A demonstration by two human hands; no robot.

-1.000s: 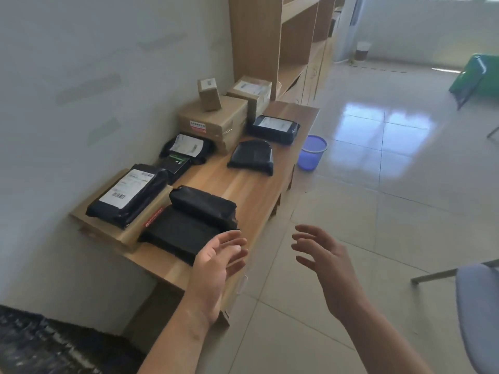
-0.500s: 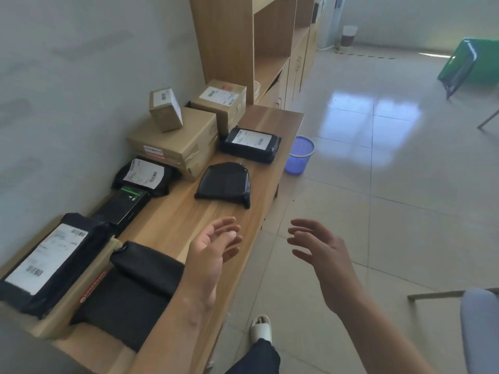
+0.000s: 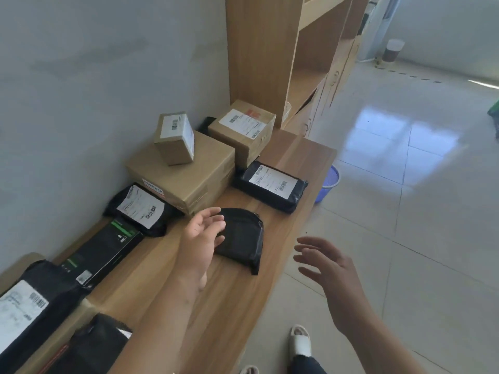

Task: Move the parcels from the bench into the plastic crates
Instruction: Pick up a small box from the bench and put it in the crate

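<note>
A long wooden bench (image 3: 291, 157) along the wall carries several parcels. A small unlabelled black bag parcel (image 3: 243, 238) lies near the front edge. My left hand (image 3: 202, 238) hovers over its left side, fingers relaxed, holding nothing. My right hand (image 3: 324, 263) is spread open in the air off the bench edge, to the parcel's right. Farther back lie a labelled black parcel (image 3: 272, 184), a large cardboard box (image 3: 186, 171) with a small box (image 3: 176, 139) on top, and another box (image 3: 243, 130). No plastic crate is in view.
More black parcels (image 3: 140, 209) and a dark box with green print (image 3: 105, 249) line the wall side at left. A tall wooden shelf unit (image 3: 270, 49) stands at the bench's far end. A blue basket (image 3: 328, 184) sits on the tiled floor. My sandalled foot (image 3: 299, 341) is below.
I have stepped forward along the bench. My left hand has reached from the near black parcels to above the small black bag parcel; my right hand stays open beside it.
</note>
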